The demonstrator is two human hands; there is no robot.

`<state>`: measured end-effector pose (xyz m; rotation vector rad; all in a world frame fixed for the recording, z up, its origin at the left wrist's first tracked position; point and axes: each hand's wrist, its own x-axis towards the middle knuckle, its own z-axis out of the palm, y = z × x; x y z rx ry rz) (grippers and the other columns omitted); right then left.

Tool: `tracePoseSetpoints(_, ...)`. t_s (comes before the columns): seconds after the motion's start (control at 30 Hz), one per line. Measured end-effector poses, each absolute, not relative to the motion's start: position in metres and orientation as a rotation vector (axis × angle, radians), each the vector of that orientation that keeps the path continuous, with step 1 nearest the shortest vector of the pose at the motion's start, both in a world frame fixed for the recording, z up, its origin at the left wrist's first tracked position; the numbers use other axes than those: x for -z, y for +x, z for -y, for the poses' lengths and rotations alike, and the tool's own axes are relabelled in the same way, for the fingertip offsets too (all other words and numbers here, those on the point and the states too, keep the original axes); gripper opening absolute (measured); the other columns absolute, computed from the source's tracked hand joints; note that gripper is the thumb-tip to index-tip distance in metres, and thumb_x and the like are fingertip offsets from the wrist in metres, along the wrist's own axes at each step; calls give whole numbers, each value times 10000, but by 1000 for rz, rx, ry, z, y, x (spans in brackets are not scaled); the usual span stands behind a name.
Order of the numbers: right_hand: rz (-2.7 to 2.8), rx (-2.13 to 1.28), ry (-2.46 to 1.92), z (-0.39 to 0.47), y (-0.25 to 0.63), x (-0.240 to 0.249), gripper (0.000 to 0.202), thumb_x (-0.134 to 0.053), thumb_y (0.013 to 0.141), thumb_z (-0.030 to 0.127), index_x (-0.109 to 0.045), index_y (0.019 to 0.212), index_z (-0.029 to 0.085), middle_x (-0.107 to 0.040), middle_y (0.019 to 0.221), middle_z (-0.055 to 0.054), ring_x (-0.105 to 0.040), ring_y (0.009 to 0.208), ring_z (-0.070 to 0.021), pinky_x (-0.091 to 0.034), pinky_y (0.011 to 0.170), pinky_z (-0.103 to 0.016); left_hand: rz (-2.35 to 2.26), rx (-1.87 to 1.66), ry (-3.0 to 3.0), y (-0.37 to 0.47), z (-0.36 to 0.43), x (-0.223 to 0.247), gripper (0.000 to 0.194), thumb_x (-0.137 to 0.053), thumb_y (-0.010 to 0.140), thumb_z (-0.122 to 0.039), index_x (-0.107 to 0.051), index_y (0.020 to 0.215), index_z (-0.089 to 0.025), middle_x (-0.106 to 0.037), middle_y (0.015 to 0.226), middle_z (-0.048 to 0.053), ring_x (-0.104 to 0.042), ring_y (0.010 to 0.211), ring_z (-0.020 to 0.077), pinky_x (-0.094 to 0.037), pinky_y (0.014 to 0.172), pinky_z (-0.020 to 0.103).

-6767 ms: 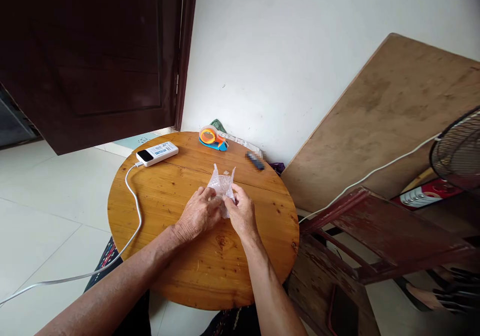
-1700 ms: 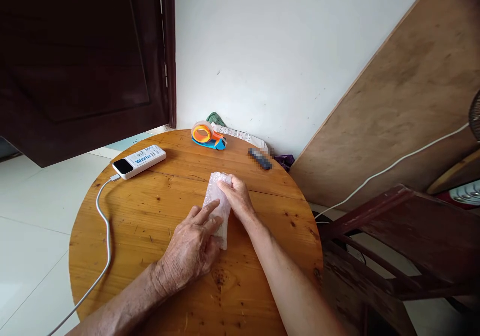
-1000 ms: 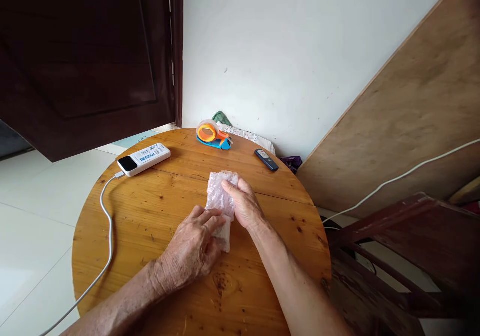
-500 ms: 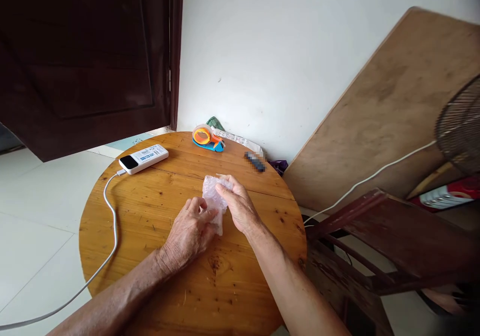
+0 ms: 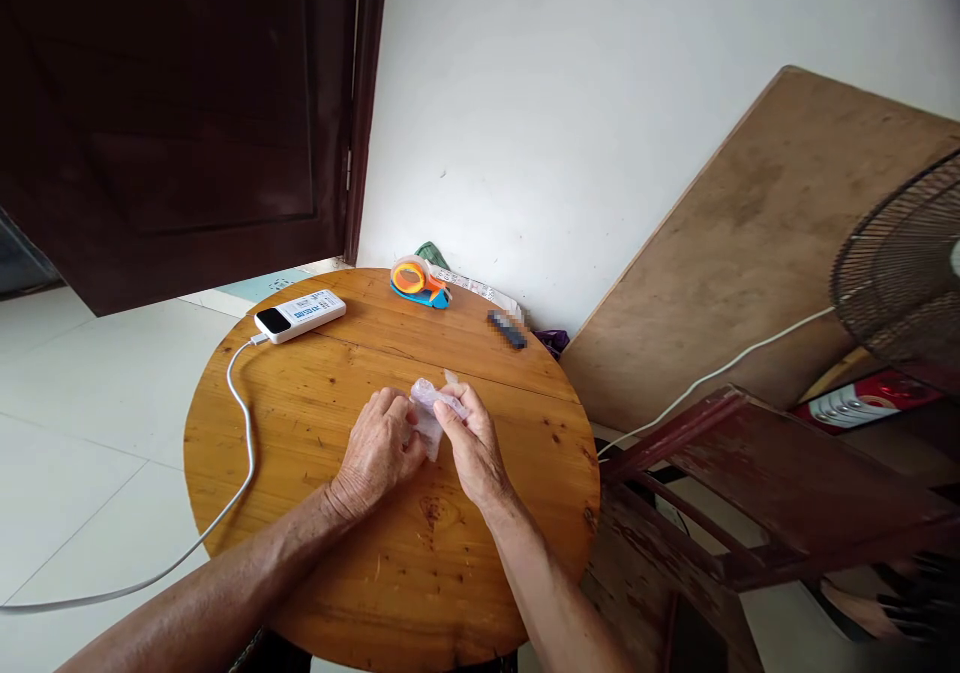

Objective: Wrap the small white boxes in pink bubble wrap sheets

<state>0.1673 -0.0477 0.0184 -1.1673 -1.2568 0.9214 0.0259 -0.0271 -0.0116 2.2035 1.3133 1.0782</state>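
Bubble wrap [image 5: 430, 431] sits bunched between both hands above the table [image 5: 300, 408]. The right hand [image 5: 474, 446] pinches it between thumb and fingers; the left hand's [image 5: 377, 445] fingers curl at its edge, grip unclear.

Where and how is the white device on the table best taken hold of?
Likely by its long sides, near the end opposite the dark screen, from above and the right: the white device lies flat, with the cable plugged into the screen end.
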Motion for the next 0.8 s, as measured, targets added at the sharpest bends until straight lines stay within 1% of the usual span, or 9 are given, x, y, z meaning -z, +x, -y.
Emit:
tracePoseSetpoints(0.1, 1359, -872, -1162, 54, 163, -15, 214, -613, 905, 450, -589, 918, 238, -714, 1054, -56, -647, 906, -209, -491, 827, -329, -1355, -1077, 2034, 25, 24, 14, 204, -586, 724, -156, -538, 920, -188, -596, 946, 55, -598, 846, 220, -539, 777, 380)
tracePoseSetpoints(0.17, 1436, -844, -1151, 58, 159, -12, 169, -563, 944, 411, -582, 943, 243, -714, 1135, -66, -660, 1015, -222, -489, 909, -352, -1337, -1104, 1938, 24, 22, 15, 378, -619, 738, -194, -536, 1104, -154, -610, 1033, 83, -620, 882, 227, -551, 811, 406)
tracePoseSetpoints(0.23, 1511, -800, -1161, 60, 156, -9, 127, -525, 969, 366, -576, 954, 250, -714, 1167, -64, -655, 1084, -221, -475, 967, -362, -1274, -1107, 1870, 23, 19, 16, 597, -644, 753, -219, -456, 1312, -125, -606, 1120, 112, -639, 907, 226, -562, 834, 416)
tracePoseSetpoints(0.3, 1564, -743, -1182, 62, 154, -7, 96, -517, 972, 332, -571, 951, 256, -716, 1174, -65, -655, 1107, -221, -473, 978, -361, -1191, -1072, 1845, 21, 17, 16, 707, -652, 761, -208, -394, 1415, -139, -589, 1181, 124, -654, 926, 216, -571, 851, 412)
tracePoseSetpoints(0.4, 1625, -673, -1195, 63, 155, -5, 61, -515, 962, 295, -565, 953, 262, -717, 1165, -72, -663, 1093, -227, -493, 945, -360, -1069, -1031, 1887, 17, 12, 16, 617, -639, 769, -161, -496, 1369, -178, -516, 1324, 150, -643, 1068, 229, -562, 922, 415)
tracePoseSetpoints(0.47, 1683, -586, -1197, 64, 156, -4, 56, -508, 955, 265, -559, 933, 266, -723, 1111, -70, -666, 1068, -230, -478, 976, -385, -1001, -1031, 1933, 14, 9, 15, 534, -649, 763, -141, -577, 1291, -177, -460, 1411, 166, -574, 1232, 273, -538, 984, 431)
tracePoseSetpoints(0.57, 1774, -406, -1192, 65, 157, -3, 89, -492, 939, 220, -552, 899, 272, -720, 1024, -55, -658, 1039, -234, -396, 1083, -443, -901, -1023, 1998, 11, 5, 15, 483, -672, 757, -129, -627, 1233, -191, -497, 1423, 156, -491, 1345, 301, -477, 1072, 470)
tracePoseSetpoints(0.67, 1819, -334, -1187, 67, 158, -3, 115, -474, 931, 202, -562, 915, 273, -712, 1055, -54, -648, 1055, -236, -372, 1108, -454, -783, -1041, 1997, 11, 4, 14, 532, -637, 776, -108, -592, 1296, -211, -550, 1399, 141, -532, 1307, 274, -452, 1099, 471)
tracePoseSetpoints(0.8, 1809, -372, -1194, 68, 158, -2, 115, -484, 937, 204, -576, 917, 271, -722, 1046, -48, -653, 1050, -228, -364, 1123, -448, -736, -1045, 1925, 11, 4, 17, 607, -611, 790, -124, -522, 1384, -212, -625, 1274, 121, -637, 1110, 232, -530, 985, 420)
